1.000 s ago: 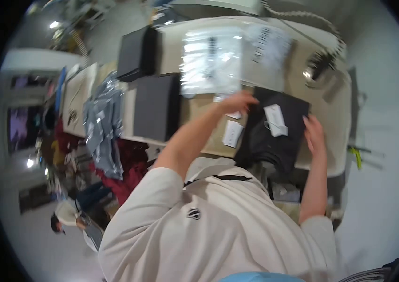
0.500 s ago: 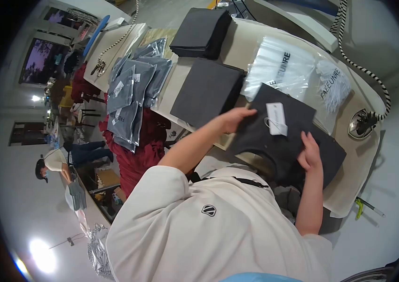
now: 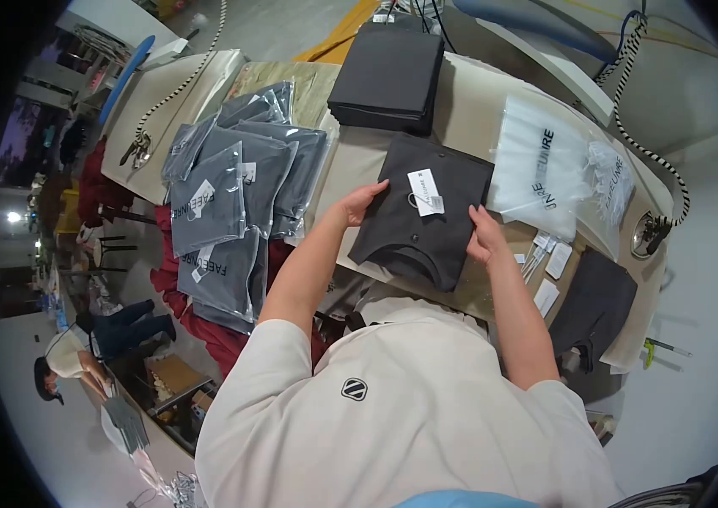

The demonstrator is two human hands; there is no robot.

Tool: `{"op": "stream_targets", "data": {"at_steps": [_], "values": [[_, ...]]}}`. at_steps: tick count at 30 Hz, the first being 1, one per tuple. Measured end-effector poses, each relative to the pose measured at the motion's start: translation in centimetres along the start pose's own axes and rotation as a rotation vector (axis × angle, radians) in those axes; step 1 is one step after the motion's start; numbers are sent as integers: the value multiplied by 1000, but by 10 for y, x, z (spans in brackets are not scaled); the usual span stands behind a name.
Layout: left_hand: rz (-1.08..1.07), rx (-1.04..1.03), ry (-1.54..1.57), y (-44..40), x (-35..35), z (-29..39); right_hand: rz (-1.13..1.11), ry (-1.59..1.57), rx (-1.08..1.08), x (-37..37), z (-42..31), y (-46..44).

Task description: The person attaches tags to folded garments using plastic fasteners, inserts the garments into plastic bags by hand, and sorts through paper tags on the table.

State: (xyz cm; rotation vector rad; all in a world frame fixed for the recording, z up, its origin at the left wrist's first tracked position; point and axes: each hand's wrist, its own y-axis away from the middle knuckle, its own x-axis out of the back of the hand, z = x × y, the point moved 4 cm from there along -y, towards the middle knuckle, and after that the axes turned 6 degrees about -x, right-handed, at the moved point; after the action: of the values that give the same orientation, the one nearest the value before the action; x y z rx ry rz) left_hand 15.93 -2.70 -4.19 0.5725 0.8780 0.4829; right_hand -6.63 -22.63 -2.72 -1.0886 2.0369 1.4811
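A folded dark grey shirt point(image 3: 442, 182) with its round neckline towards me is held level in front of my body. A white hang tag point(image 3: 425, 192) lies on its front. My left hand point(image 3: 360, 203) grips the left edge, thumb on top and fingers mostly hidden beneath. On the opposite edge, my right hand point(image 3: 484, 234) holds it the same way. The shirt covers the place of a lower dark pile; I cannot tell if they touch. Beyond it stands a tall stack of folded dark garments point(image 3: 388, 76).
Bagged dark garments point(image 3: 228, 186) are heaped at left over dark red cloth. At right lie clear printed bags point(image 3: 541, 165), loose tags point(image 3: 558, 260), another dark garment point(image 3: 593, 296) and an iron point(image 3: 648, 234) with a striped cord. Another person point(image 3: 79, 356) works far left.
Both hands have carried the shirt leftwards and levelled it over the lower pile's place. Loose tags and another dark garment now show at right. The view has shifted slightly.
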Motion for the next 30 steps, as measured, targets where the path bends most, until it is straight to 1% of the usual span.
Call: {"op": "stream_targets", "data": {"at_steps": [2, 4, 5, 6, 7, 8, 9, 10, 11, 12, 13, 14, 15, 16, 17, 19, 20, 23, 27, 28, 30], "values": [[-11, -4, -4, -10, 1, -1, 47, -1, 12, 4, 2, -8], [-36, -1, -9, -29, 4, 3, 112, 125, 96, 4, -10, -16], [36, -15, -84, -39, 9, 5, 147, 188, 134, 5, -14, -18], [111, -30, -158, -44, 13, 6, 163, 187, 136, 7, -14, -20], [188, -46, -230, -46, 18, 4, 269, 370, 196, 10, -18, -23], [183, -37, -223, -46, 22, -2, 372, 556, 250, 13, -21, -24], [293, -225, -587, -29, 17, 7, 472, 741, 303, 15, -22, -23], [395, -414, -953, -8, 6, 15, 482, 739, 298, 10, -16, -16], [488, -609, -1322, 10, -6, 17, 619, 909, 359, -4, -11, 2], [477, -603, -1322, 19, -9, 5, 756, 1081, 419, -22, -3, 23], [540, -746, -1379, 34, -14, -5, 889, 1259, 478, -33, 6, 38], [610, -893, -1430, 48, -20, -15, 892, 1265, 477, -32, 21, 43], [684, -1041, -1475, 60, -25, -23, 916, 1328, 603, -30, 35, 50], [686, -1041, -1471, 63, -25, -32, 937, 1385, 734, -31, 46, 57], [704, -990, -1428, 65, -22, -39, 940, 1385, 735, -27, 56, 63], [723, -891, -1349, 66, -20, -46, 930, 1314, 644, -17, 76, 74], [711, -891, -1354, 66, -20, -47, 926, 1277, 597, -12, 83, 76], [513, -668, -1192, 74, -28, -48, 921, 1200, 536, 12, 90, 74], [511, -693, -1309, 62, -25, -47, 921, 1151, 497, 14, 92, 67], [505, -690, -1310, 70, -39, -41, 924, 1149, 493, 13, 91, 67], [539, -452, -1472, 85, -72, -27, 950, 1160, 499, 9, 91, 66]]}}
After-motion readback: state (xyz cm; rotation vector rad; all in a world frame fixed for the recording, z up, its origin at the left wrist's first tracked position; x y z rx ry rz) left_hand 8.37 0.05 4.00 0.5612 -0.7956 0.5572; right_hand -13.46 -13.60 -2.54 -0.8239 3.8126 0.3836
